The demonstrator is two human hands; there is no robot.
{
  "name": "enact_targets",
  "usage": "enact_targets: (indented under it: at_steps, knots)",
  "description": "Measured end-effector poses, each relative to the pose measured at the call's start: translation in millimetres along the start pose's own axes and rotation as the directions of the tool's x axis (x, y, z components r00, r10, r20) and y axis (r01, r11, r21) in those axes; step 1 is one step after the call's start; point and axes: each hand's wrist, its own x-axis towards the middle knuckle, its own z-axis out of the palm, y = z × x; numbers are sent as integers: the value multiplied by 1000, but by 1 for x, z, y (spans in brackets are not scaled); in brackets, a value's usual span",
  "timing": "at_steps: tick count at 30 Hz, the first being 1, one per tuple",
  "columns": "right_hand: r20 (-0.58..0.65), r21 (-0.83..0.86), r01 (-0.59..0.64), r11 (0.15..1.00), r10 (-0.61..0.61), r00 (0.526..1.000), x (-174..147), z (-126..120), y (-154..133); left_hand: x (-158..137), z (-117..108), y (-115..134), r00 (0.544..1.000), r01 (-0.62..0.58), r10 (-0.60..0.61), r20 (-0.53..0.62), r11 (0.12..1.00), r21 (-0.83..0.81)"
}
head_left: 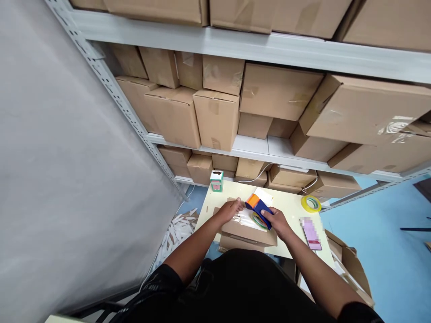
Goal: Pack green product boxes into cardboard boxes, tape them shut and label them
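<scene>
My right hand [276,221] grips a blue and orange tape dispenser [263,211] over an open cardboard box [244,229]. A roll of tape [259,220] shows at the dispenser's underside. White slips or packets [245,217] lie inside the box, partly covered by the dispenser. At the box's far left edge is my left hand [231,211], its fingers curled together; whatever is between them is too small to make out. The box stands at the near edge of a pale table [289,242], close to my body.
A green and white small box [217,181] stands at the table's back left. To the right are a yellow tape roll [311,203] and a phone [311,233]. Shelves [232,42] packed with cartons rise behind. White scraps [175,231] litter the floor at left.
</scene>
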Motion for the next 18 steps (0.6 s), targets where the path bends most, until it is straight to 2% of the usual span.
enact_targets:
  at_steps: [3,7,9,12,16,18]
  knots:
    - [70,-141,40,989,-30,997,5,10,2,5,-10,-1,997,74,-66,43,972,-225]
    - [101,-316,71,946,-41,994,6,11,-4,3,-12,-5,992,101,-121,-40,939,-330]
    - [123,-427,92,899,-43,992,6,10,-12,-2,-12,-8,988,90,-122,-90,950,-298]
    - [183,-602,129,788,-21,983,6,12,-25,-17,-21,-18,975,76,-103,-195,987,-142]
    - [230,-753,164,637,21,973,5,18,-38,-46,-54,-46,908,181,-175,-381,983,-21]
    - [229,-796,167,582,33,973,5,22,-39,-56,-69,-62,892,227,-196,-407,973,29]
